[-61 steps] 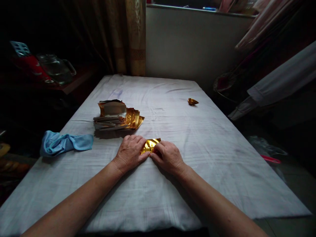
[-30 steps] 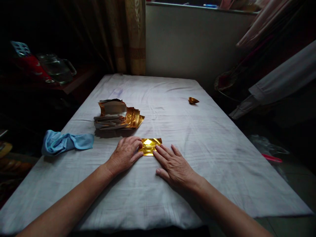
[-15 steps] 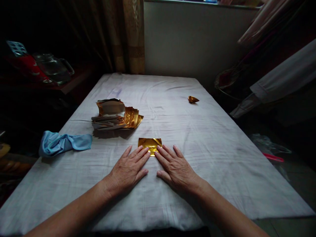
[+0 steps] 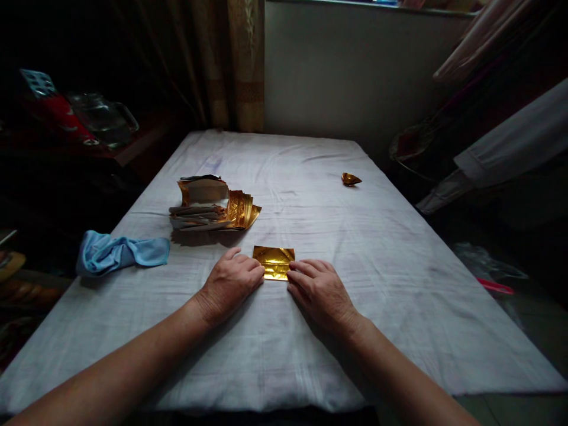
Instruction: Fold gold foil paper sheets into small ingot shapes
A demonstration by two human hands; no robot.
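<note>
A folded sheet of shiny gold foil paper [image 4: 274,258] lies flat on the white cloth, with a crease running across it. At its lower left edge, my left hand [image 4: 235,277] has curled fingers closed on the paper. My right hand [image 4: 320,289] pinches the lower right edge, its thumb hidden beneath the fingers. Farther off to the left, a loose stack of gold foil papers [image 4: 239,210] with grey-brown backs stands partly fanned out. One folded gold paper piece [image 4: 351,179], pointed at one end, sits toward the back right.
A crumpled blue cloth [image 4: 119,254] is at the table's left side. The white tablecloth [image 4: 377,319] has wrinkles. A glass jug [image 4: 104,118] stands on a dark surface at far left. Garments hang on the right, above a clear plastic bag [image 4: 483,260].
My hands have gone from lying flat with fingers spread over the paper to curled fingers at its two side edges. More of the gold surface shows. The view has shifted slightly.
</note>
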